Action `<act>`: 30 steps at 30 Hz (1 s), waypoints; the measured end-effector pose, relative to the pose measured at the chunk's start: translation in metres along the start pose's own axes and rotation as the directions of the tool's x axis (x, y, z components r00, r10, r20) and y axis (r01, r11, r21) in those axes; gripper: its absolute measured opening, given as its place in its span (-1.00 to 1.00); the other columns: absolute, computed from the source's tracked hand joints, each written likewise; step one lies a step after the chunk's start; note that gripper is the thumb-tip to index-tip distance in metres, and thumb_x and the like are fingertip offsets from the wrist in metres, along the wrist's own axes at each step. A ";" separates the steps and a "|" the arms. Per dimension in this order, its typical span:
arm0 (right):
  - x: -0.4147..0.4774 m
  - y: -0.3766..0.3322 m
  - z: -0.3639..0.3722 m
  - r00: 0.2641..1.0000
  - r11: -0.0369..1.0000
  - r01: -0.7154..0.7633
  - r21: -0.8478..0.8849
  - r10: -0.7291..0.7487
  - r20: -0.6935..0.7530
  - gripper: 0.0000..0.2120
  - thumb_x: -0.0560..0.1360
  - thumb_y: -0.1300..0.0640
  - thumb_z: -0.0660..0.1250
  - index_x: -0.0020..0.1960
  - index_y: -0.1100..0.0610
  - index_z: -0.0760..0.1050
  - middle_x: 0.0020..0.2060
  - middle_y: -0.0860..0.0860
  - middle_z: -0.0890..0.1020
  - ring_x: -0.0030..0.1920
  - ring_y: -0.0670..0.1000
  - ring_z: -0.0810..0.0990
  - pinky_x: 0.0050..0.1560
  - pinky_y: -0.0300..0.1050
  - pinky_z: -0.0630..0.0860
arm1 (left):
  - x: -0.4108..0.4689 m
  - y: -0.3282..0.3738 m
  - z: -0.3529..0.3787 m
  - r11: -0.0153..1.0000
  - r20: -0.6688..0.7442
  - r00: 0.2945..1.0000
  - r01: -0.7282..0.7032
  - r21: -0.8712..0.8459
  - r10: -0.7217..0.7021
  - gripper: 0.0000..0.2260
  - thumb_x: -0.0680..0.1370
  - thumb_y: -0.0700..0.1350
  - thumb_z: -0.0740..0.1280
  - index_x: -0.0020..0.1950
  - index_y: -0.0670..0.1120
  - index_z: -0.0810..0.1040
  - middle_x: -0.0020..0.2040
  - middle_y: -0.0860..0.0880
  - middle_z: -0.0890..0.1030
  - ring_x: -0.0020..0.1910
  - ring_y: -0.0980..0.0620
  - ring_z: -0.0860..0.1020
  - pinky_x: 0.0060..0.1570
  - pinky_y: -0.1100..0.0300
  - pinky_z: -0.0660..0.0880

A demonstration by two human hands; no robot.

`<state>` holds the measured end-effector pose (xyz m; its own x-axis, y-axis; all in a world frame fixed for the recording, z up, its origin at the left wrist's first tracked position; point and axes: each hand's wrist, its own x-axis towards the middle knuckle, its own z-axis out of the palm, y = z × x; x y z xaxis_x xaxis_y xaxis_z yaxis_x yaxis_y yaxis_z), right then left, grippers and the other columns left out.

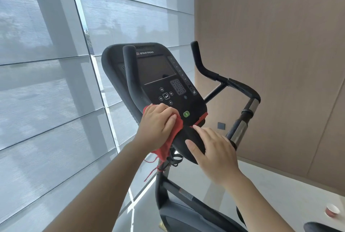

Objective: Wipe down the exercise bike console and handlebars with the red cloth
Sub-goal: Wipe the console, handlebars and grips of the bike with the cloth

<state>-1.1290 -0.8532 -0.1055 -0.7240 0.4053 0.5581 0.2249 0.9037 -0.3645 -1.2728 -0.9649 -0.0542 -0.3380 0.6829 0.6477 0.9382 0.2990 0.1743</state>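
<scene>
Left hand point(158, 125) flat on red cloth point(169, 139) against console point(158, 74)

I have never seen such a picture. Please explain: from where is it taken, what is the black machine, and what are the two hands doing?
The camera sits on the person's head, looking forward and down, so you see their own arms. The black machine is an exercise bike: a console with screen and buttons, and curved handlebars. The left hand presses a red cloth on the console's lower edge. The right hand rests flat on the console's lower part, holding nothing.
</scene>
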 end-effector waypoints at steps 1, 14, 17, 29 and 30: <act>0.000 0.000 0.000 1.000 1.000 0.000 0.003 0.000 0.005 -0.36 0.47 -0.34 -0.12 0.37 -0.02 0.33 0.23 -0.12 0.50 0.24 -0.08 0.43 0.28 -0.11 0.28 | -0.004 0.001 0.001 0.999 -0.023 1.000 -0.003 -0.045 0.002 -0.72 0.58 -0.06 0.07 0.03 -0.02 0.57 0.00 0.04 0.53 0.07 0.02 0.44 0.22 0.14 0.22; -0.001 0.000 -0.003 0.999 0.998 -0.023 0.066 0.020 0.046 -0.38 0.49 -0.33 -0.08 0.39 -0.02 0.30 0.28 -0.13 0.47 0.30 -0.10 0.38 0.31 -0.10 0.25 | 0.008 -0.009 -0.020 0.989 0.064 0.988 -0.142 0.042 0.139 -0.76 0.63 -0.07 0.07 0.09 -0.06 0.52 -0.01 -0.02 0.50 -0.01 -0.04 0.42 0.17 0.13 0.30; 0.006 -0.007 -0.009 0.995 0.979 -0.090 0.183 0.081 0.057 -0.38 0.48 -0.33 -0.09 0.39 -0.04 0.30 0.28 -0.14 0.47 0.28 -0.14 0.38 0.22 -0.20 0.29 | 0.018 -0.022 -0.038 0.990 -0.071 0.988 -0.138 0.024 0.139 -0.74 0.62 -0.06 0.06 0.09 -0.08 0.52 0.00 -0.03 0.49 0.02 -0.04 0.42 0.20 0.17 0.26; 0.048 -0.043 0.014 0.985 0.969 -0.161 0.185 0.145 0.098 -0.33 0.44 -0.36 -0.13 0.41 -0.06 0.26 0.35 -0.17 0.39 0.33 -0.17 0.34 0.30 -0.21 0.29 | 0.025 -0.098 -0.033 0.966 0.129 0.971 -0.218 0.136 0.201 -0.62 0.60 0.06 0.01 0.33 -0.03 0.38 0.31 -0.03 0.36 0.40 -0.05 0.20 0.40 -0.08 0.12; 0.049 -0.042 0.015 0.982 0.966 -0.177 0.187 0.160 0.102 -0.35 0.44 -0.36 -0.12 0.40 -0.07 0.27 0.34 -0.18 0.40 0.32 -0.18 0.35 0.29 -0.21 0.30 | 0.022 -0.099 -0.031 0.961 0.130 0.963 -0.252 0.110 0.237 -0.60 0.59 0.06 -0.01 0.35 -0.03 0.37 0.31 -0.04 0.36 0.40 -0.05 0.20 0.40 -0.07 0.12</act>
<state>-1.1838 -0.8732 -0.0745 -0.7414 0.5282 0.4139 0.2230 0.7757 -0.5905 -1.3706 -0.9999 -0.0338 -0.1125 0.8150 0.5685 0.9789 0.1890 -0.0772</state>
